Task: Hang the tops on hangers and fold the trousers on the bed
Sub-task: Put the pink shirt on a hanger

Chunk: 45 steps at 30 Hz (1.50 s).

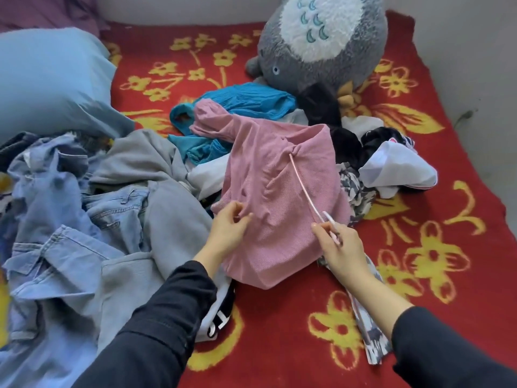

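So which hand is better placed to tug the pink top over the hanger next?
Probably left: the left hand pinches the pink top, while the right hand holds the hanger.

Two forearms in view, both in long black sleeves (167, 317) ending at the wrists. Left hand (228, 232) and right hand (342, 250) bare.

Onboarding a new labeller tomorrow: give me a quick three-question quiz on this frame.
1. True or false: the right hand holds the pink hanger.
2. Which garment does the left hand pinch? A) teal top B) pink top C) jeans
3. Fill in: the blanket under the clothes is ___ with yellow flowers.
Key: 1 true; 2 B; 3 red.
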{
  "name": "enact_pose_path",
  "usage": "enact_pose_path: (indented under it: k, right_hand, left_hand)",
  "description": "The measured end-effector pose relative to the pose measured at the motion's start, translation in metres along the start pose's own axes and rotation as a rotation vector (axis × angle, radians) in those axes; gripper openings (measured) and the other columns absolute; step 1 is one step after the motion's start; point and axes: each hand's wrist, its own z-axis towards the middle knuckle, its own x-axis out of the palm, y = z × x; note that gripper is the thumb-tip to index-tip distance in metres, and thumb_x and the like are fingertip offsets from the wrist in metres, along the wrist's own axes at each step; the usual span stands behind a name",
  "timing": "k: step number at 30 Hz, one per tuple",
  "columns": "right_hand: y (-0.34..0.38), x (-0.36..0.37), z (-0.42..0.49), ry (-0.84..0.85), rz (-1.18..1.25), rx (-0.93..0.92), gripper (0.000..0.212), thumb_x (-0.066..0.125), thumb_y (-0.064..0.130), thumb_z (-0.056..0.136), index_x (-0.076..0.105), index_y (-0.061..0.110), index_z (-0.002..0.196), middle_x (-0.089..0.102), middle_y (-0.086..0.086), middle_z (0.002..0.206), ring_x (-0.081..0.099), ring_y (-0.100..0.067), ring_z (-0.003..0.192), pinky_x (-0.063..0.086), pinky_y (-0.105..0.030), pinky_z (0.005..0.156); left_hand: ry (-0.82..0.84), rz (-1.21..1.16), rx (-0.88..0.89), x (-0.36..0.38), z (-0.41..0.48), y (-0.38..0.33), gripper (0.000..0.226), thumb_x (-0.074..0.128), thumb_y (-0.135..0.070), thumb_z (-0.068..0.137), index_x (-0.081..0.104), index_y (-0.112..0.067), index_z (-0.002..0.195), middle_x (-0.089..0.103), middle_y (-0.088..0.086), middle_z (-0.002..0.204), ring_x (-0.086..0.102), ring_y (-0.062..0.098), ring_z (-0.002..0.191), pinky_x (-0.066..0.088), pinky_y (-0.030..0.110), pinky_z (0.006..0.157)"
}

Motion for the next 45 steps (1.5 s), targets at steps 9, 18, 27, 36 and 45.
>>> enact_pose_path:
  k: [9, 18, 27, 36, 45]
  right_hand:
    - [0.026, 0.02, 0.007, 0.088, 0.263, 0.255, 0.016, 0.079, 0.013, 0.076, 0.064, 0.008, 0.073, 0.057, 0.002, 0.06, 0.058, -0.005, 0.051, 0.046, -0.011, 0.049]
    - [0.0, -0.024, -0.01, 0.086, 0.206, 0.28, 0.015, 0.057, -0.003, 0.086, 0.068, -0.005, 0.096, 0.058, -0.007, 0.072, 0.05, -0.013, 0.064, 0.038, -0.024, 0.058]
    - [0.033, -0.079, -0.051, 0.113, 0.345, 0.176, 0.021, 0.055, -0.01, 0.08, 0.065, 0.005, 0.069, 0.048, -0.011, 0.069, 0.037, -0.02, 0.064, 0.026, -0.028, 0.053]
    - [0.143, -0.172, -0.087, -0.022, 0.179, -0.133, 0.033, 0.067, -0.014, 0.068, 0.056, 0.017, 0.06, 0.053, 0.015, 0.048, 0.047, 0.001, 0.047, 0.038, -0.017, 0.048]
    - [0.291, -0.269, -0.112, -0.46, -0.02, -0.483, 0.01, 0.067, 0.016, 0.067, 0.059, 0.011, 0.065, 0.056, 0.005, 0.053, 0.051, -0.018, 0.054, 0.037, -0.026, 0.049]
  left_hand:
    - [0.454, 0.0, 0.202, 0.057, -0.105, -0.017, 0.012, 0.074, -0.017, 0.077, 0.062, -0.021, 0.077, 0.059, -0.015, 0.068, 0.047, 0.002, 0.065, 0.04, 0.022, 0.066]
    - [0.046, 0.15, 0.045, 0.031, -0.075, -0.018, 0.033, 0.051, 0.002, 0.077, 0.067, -0.023, 0.09, 0.069, -0.004, 0.095, 0.063, 0.019, 0.099, 0.046, 0.032, 0.09]
    - [0.048, 0.838, 0.553, 0.066, -0.047, -0.073, 0.04, 0.06, -0.027, 0.083, 0.059, -0.033, 0.123, 0.037, 0.0, 0.149, 0.016, 0.021, 0.144, 0.017, 0.047, 0.111]
    - [-0.073, 0.108, 0.701, 0.025, -0.116, -0.249, 0.021, 0.038, -0.021, 0.084, 0.035, -0.02, 0.063, 0.044, -0.009, 0.058, 0.042, 0.011, 0.058, 0.037, 0.037, 0.061]
    - [-0.293, 0.148, 1.105, -0.063, -0.203, -0.425, 0.012, 0.043, -0.021, 0.092, 0.041, -0.015, 0.082, 0.043, -0.01, 0.061, 0.04, 0.001, 0.055, 0.032, 0.018, 0.053]
